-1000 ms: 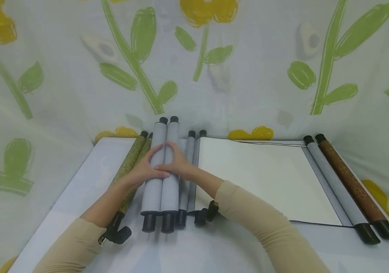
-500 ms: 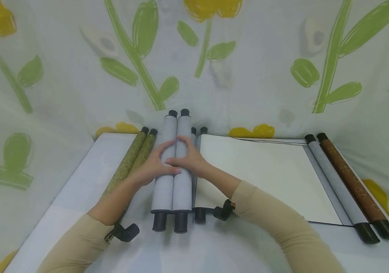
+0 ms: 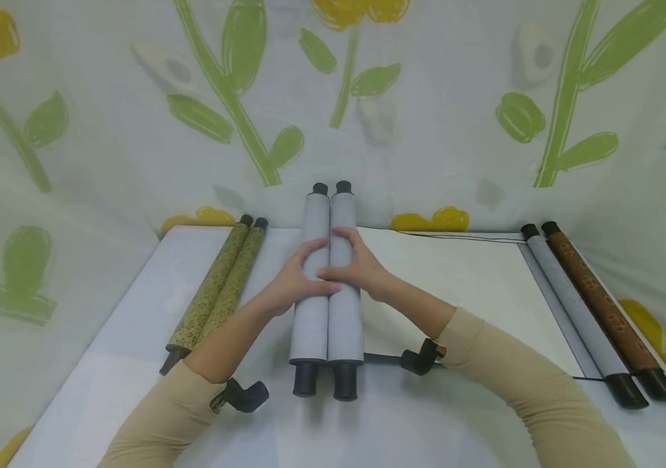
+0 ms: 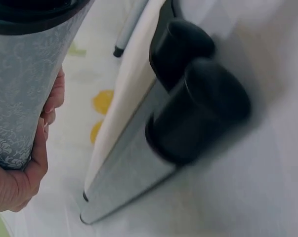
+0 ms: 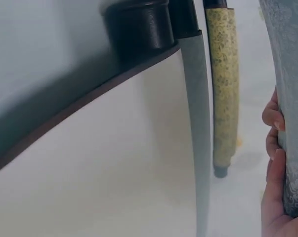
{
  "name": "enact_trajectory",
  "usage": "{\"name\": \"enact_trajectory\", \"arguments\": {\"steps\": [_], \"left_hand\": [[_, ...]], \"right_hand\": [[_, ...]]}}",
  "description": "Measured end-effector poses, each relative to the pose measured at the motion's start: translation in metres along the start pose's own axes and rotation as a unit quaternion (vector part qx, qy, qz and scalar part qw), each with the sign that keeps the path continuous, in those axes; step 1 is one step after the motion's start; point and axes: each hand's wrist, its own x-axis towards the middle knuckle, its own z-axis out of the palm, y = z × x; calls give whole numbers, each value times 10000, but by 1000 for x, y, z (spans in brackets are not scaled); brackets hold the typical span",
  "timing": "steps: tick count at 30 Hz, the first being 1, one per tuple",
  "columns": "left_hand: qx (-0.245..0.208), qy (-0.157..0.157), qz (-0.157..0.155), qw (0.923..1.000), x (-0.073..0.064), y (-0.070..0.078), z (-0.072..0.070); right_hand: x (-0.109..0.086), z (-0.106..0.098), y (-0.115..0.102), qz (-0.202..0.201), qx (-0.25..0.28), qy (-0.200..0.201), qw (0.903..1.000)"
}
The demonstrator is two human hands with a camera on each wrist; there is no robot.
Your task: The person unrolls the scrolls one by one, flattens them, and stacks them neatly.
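Observation:
Both hands hold a light grey scroll, rolled from its two ends into a side-by-side pair (image 3: 311,325) with black knobs, raised above the table. My left hand (image 3: 297,278) grips the left roll, fingers and thumb curled round it. Around the right roll (image 3: 345,328) curls my right hand (image 3: 362,263), and the two hands meet in the middle. Below lies another scroll, spread out, its cream paper (image 3: 444,286) stretching right. Its left grey rollers (image 4: 134,168) are hidden in the head view but show in the left wrist view.
Two rolls in yellow-green patterned cloth (image 3: 218,292) lie at the table's left. At the right, a grey roll (image 3: 578,312) ends the cream paper, beside a brown patterned roll (image 3: 607,305). A flower-printed curtain (image 3: 444,130) hangs behind. Black wrist mounts (image 3: 245,395) stick out from both sleeves.
Both hands have carried the grey scroll pair to the right. It has moved from beside the green rolls to over the left end of the spread-out scroll, hiding its left rollers.

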Motion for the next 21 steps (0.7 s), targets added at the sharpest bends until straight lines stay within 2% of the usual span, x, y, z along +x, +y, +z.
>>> {"name": "enact_trajectory", "arguments": {"steps": [5,13,17,21], "left_hand": [[-79,-37,131,9999,1,3,12],[-278,50,-86,9996,3,12,31],[-135,110,-63,9998,5,16,37],[58,24,71,10000,5,19,39]], "right_hand": [[-13,-12,0,-40,160,70,9998],[-31,-32,1,127,433,99,9989],[-35,-41,2,214,371,196,9989],[-38,-47,6,310,459,85,9984]]}}
